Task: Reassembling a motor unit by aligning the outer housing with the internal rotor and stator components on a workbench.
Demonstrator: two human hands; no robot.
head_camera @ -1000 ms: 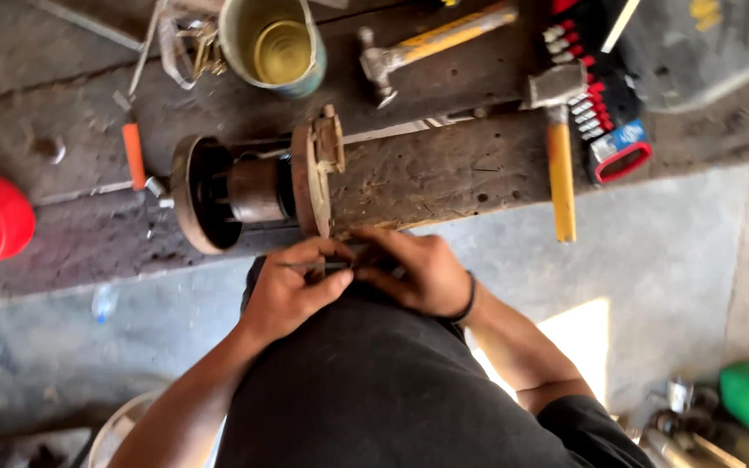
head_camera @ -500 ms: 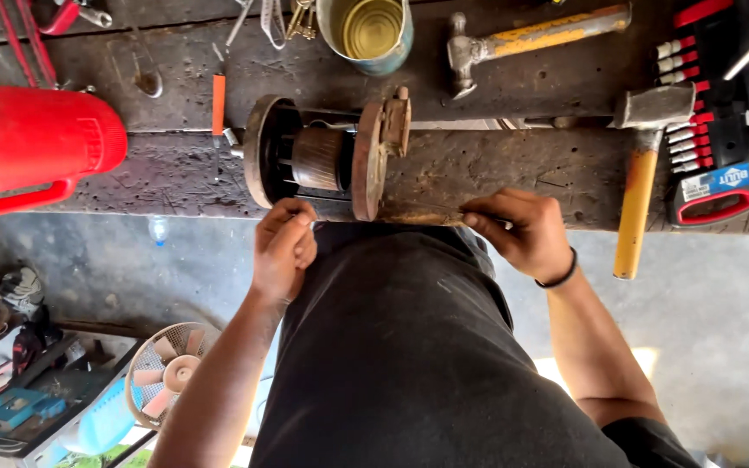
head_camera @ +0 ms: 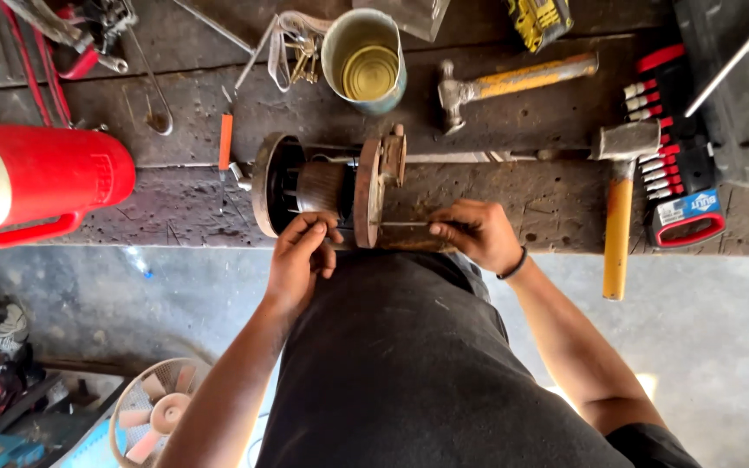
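A rusty electric motor (head_camera: 327, 186) lies on its side on a worn wooden bench (head_camera: 175, 199), its round end plate (head_camera: 367, 195) standing upright. My left hand (head_camera: 299, 260) rests on the motor's near side by the windings, fingers curled against it. My right hand (head_camera: 477, 234) pinches a thin metal rod (head_camera: 405, 224), a long bolt or screwdriver shaft, whose tip runs into the end plate. A dark band circles my right wrist.
On the bench lie a red jug (head_camera: 41, 182) at left, a metal can (head_camera: 364, 61), two yellow-handled hammers (head_camera: 513, 78) (head_camera: 619, 208), a red bit set (head_camera: 682, 173), an orange-handled tool (head_camera: 225, 143) and keys (head_camera: 296, 48). A fan impeller (head_camera: 162, 412) sits on the floor.
My left hand rose from the bench edge onto the motor body. My right hand shifted left, bringing the thin rod up to the end plate. The view moved in closer.
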